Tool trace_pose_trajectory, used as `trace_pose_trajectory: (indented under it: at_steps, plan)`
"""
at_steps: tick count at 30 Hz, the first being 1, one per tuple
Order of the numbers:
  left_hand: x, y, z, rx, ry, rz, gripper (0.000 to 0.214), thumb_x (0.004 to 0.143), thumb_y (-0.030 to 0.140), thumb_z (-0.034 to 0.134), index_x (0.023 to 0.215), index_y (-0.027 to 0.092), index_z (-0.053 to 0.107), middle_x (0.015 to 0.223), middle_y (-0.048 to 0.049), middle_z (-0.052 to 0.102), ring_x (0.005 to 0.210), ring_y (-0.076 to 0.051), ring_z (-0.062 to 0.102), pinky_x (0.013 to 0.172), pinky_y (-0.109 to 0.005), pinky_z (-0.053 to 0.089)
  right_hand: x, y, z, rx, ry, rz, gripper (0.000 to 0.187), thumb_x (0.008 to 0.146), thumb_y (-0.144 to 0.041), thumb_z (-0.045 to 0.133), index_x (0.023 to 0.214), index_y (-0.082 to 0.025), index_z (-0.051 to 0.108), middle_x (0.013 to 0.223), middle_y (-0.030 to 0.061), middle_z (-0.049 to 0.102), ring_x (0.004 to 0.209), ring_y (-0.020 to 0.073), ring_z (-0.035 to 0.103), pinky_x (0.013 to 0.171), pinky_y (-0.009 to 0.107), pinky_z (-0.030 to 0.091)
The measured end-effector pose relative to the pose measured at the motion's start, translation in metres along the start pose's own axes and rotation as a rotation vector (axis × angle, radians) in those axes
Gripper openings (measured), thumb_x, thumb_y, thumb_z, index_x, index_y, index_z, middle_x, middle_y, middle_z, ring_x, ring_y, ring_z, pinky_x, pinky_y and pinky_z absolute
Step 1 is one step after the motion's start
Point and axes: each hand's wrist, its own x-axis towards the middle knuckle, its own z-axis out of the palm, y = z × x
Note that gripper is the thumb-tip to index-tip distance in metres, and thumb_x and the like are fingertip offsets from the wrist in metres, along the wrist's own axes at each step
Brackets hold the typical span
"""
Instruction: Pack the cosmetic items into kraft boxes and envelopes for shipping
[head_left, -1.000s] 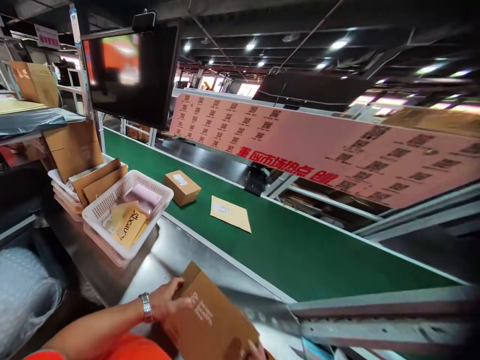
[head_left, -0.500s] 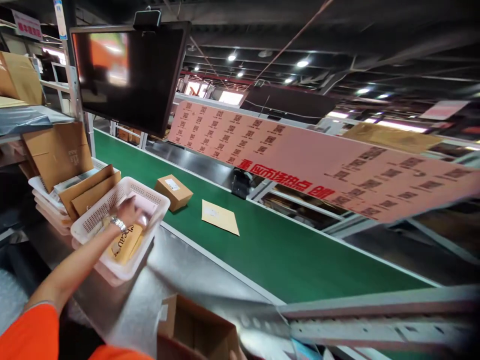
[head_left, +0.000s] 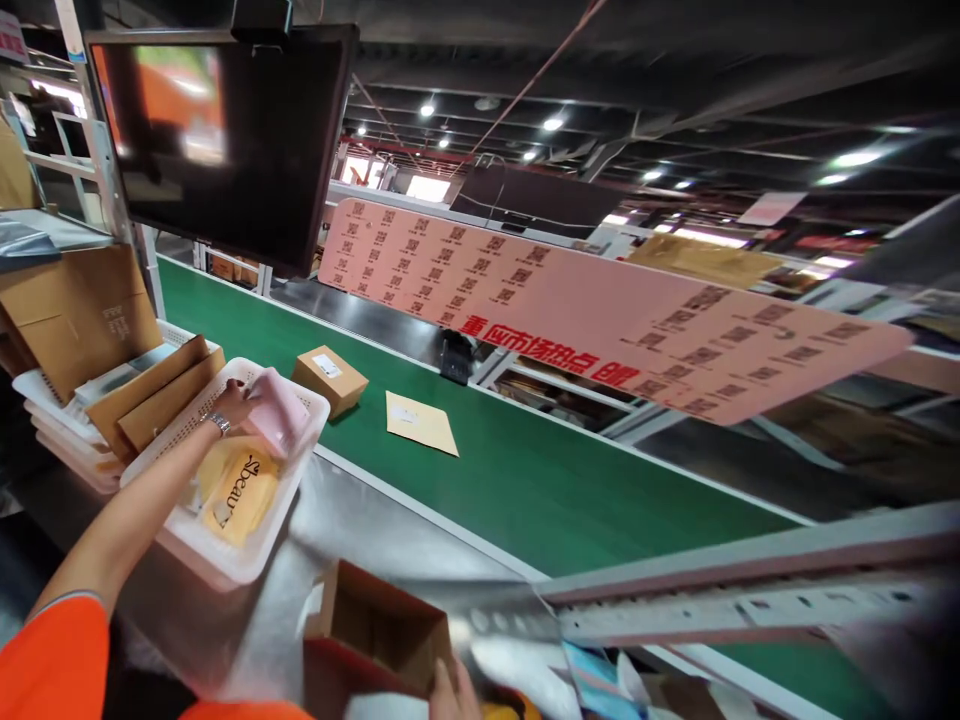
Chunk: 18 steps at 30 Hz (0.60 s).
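Note:
My left hand (head_left: 237,400), with a metal watch at the wrist, is inside a white plastic basket (head_left: 252,565). Its fingers are closed on the edge of a flat pink packet (head_left: 276,412), which is tilted up. Below that packet in the basket lies a yellow bag (head_left: 244,500) with black lettering. At the bottom of the view my right hand (head_left: 454,692) grips the right wall of an open cardboard box (head_left: 382,625). The inside of the box looks bare where it shows; its lower part is cut off by the frame.
A green conveyor belt (head_left: 525,510) runs behind the metal table (head_left: 330,510), carrying a closed carton (head_left: 330,378) and a flat envelope (head_left: 421,424). More stacked baskets (head_left: 71,450) with cardboard stand at left. A monitor (head_left: 225,150), a pink code board (head_left: 585,300) and a metal rail (head_left: 735,575) surround the space.
My left hand has shifted back to the packet's left edge and lifted it into a tilt. The whole view has swung slightly right. More of my right hand shows on the box.

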Motion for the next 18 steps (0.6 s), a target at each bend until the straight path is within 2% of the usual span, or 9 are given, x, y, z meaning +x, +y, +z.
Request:
trace_pose_trajectory:
  at_steps: [3, 5, 7, 9, 10, 12, 13, 15, 18]
  plan:
    - [-0.019, 0.013, -0.011, -0.007, 0.079, 0.008, 0.083, 0.098, 0.040, 0.074, 0.158, 0.000, 0.031, 0.152, -0.0288, 0.058, 0.137, -0.035, 0.061, 0.115, -0.041, 0.045, 0.002, -0.001, 0.005, -0.002, -0.053, -0.020, 0.063, 0.063, -0.077, 0.062, 0.099, -0.027, 0.074, 0.116, 0.0207, 0.081, 0.132, 0.0500, 0.067, 0.109, 0.058, 0.058]
    - [-0.046, 0.024, -0.012, -0.074, 0.129, 0.108, 0.082, 0.098, 0.040, 0.072, 0.162, 0.008, 0.032, 0.160, -0.0231, 0.052, 0.146, -0.032, 0.055, 0.121, -0.041, 0.042, 0.004, -0.011, 0.004, 0.042, -0.103, -0.020, 0.076, 0.061, -0.080, 0.066, 0.111, -0.023, 0.071, 0.118, 0.0195, 0.079, 0.133, 0.0494, 0.066, 0.108, 0.057, 0.059]
    - [-0.083, 0.035, -0.003, -0.182, 0.138, 0.278, 0.080, 0.098, 0.041, 0.071, 0.163, 0.012, 0.035, 0.161, -0.0202, 0.051, 0.149, -0.032, 0.052, 0.125, -0.045, 0.041, 0.004, -0.032, -0.005, 0.131, -0.116, -0.038, 0.094, 0.058, -0.082, 0.072, 0.129, -0.021, 0.064, 0.134, 0.0202, 0.074, 0.140, 0.0480, 0.062, 0.112, 0.057, 0.057]
    - [-0.128, 0.044, 0.017, -0.276, 0.087, 0.450, 0.079, 0.096, 0.043, 0.072, 0.163, 0.015, 0.039, 0.158, -0.0190, 0.053, 0.148, -0.034, 0.052, 0.126, -0.050, 0.041, 0.003, -0.062, -0.020, 0.243, -0.116, -0.139, 0.109, 0.061, -0.082, 0.075, 0.148, -0.022, 0.051, 0.159, 0.0224, 0.055, 0.151, 0.0453, 0.051, 0.120, 0.060, 0.049]
    - [-0.151, 0.047, 0.031, -0.306, 0.040, 0.518, 0.080, 0.095, 0.043, 0.072, 0.164, 0.017, 0.040, 0.156, -0.0186, 0.054, 0.146, -0.035, 0.052, 0.126, -0.052, 0.042, 0.001, -0.079, -0.030, 0.298, -0.169, -0.236, 0.112, 0.066, -0.080, 0.076, 0.158, -0.026, 0.041, 0.169, 0.0204, 0.045, 0.155, 0.0424, 0.046, 0.122, 0.061, 0.047]
    - [-0.196, 0.049, 0.064, -0.328, -0.089, 0.609, 0.082, 0.095, 0.041, 0.071, 0.166, 0.020, 0.038, 0.154, -0.0181, 0.054, 0.145, -0.036, 0.053, 0.126, -0.055, 0.043, -0.004, -0.114, -0.053, 0.325, -0.243, -0.529, 0.118, 0.071, -0.071, 0.081, 0.168, -0.031, 0.026, 0.177, 0.0176, 0.033, 0.162, 0.0389, 0.036, 0.126, 0.063, 0.041]
    - [-0.217, 0.048, 0.081, -0.326, -0.164, 0.644, 0.083, 0.094, 0.039, 0.071, 0.168, 0.022, 0.036, 0.155, -0.0181, 0.054, 0.145, -0.037, 0.052, 0.126, -0.056, 0.043, -0.007, -0.129, -0.065, 0.248, -0.274, -0.674, 0.119, 0.074, -0.063, 0.084, 0.170, -0.030, 0.023, 0.178, 0.0165, 0.030, 0.164, 0.0376, 0.032, 0.129, 0.062, 0.037]
    - [-0.252, 0.045, 0.114, -0.324, -0.296, 0.723, 0.088, 0.093, 0.035, 0.069, 0.171, 0.025, 0.030, 0.156, -0.0183, 0.052, 0.146, -0.038, 0.052, 0.125, -0.059, 0.045, -0.013, -0.151, -0.086, 0.023, -0.347, -0.895, 0.112, 0.077, -0.052, 0.086, 0.170, -0.028, 0.029, 0.174, 0.0160, 0.038, 0.161, 0.0376, 0.037, 0.131, 0.060, 0.034]
    - [-0.283, 0.037, 0.150, -0.357, -0.354, 0.805, 0.091, 0.093, 0.032, 0.068, 0.173, 0.028, 0.024, 0.156, -0.0185, 0.051, 0.144, -0.038, 0.054, 0.122, -0.059, 0.048, -0.020, -0.163, -0.106, -0.234, -0.542, -1.009, 0.092, 0.082, -0.046, 0.082, 0.164, -0.024, 0.047, 0.155, 0.0174, 0.062, 0.141, 0.0377, 0.061, 0.121, 0.056, 0.048]
